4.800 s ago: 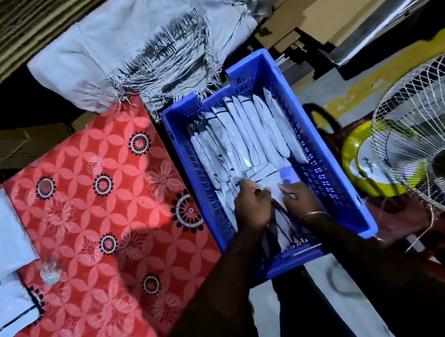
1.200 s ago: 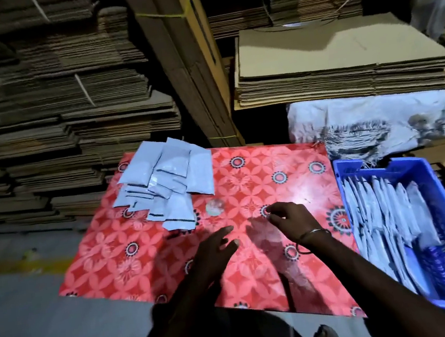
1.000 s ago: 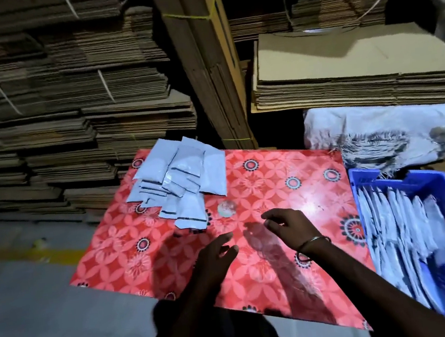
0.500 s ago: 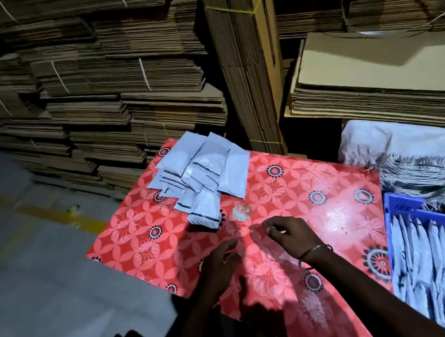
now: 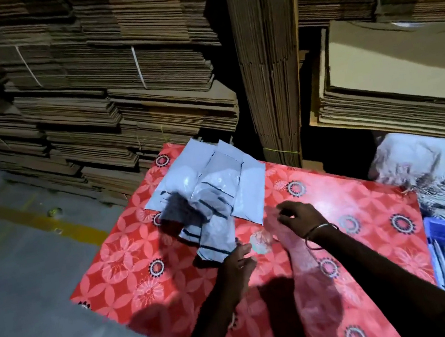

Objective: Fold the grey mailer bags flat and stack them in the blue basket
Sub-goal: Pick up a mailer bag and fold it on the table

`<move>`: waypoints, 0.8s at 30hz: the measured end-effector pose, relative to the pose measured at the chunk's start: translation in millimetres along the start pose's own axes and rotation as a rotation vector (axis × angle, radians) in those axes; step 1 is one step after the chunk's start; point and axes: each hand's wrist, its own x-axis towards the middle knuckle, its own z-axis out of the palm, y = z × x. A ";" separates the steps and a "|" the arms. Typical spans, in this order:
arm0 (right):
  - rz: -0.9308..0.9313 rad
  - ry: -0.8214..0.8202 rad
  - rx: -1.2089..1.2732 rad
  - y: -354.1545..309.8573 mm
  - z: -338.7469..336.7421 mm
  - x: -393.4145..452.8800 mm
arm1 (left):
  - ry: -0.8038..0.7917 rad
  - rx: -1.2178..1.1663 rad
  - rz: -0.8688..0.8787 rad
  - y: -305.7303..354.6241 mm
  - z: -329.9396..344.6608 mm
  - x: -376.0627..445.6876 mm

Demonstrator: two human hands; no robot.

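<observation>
Just beyond hands (image 5: pixel 266 238), mailer bags (image 5: pixel 210 189)

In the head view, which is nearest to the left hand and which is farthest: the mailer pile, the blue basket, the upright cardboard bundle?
1. Mailer pile: just beyond the left hand, at its fingertips.
2. Blue basket: at the right edge.
3. Upright cardboard bundle: behind the table.

Glossy grey plastic mailer bags (image 5: pixel 212 186) lie on a shiny red flower-patterned plastic sheet (image 5: pixel 345 198), before matt, rough brown corrugated cardboard stacks (image 5: pixel 93 86) and a smooth blue plastic basket (image 5: pixel 442 231).
</observation>
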 end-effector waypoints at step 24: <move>0.266 0.103 0.027 11.6 18.1 227.4 | 0.016 0.046 0.081 -1.0 -1.6 130.1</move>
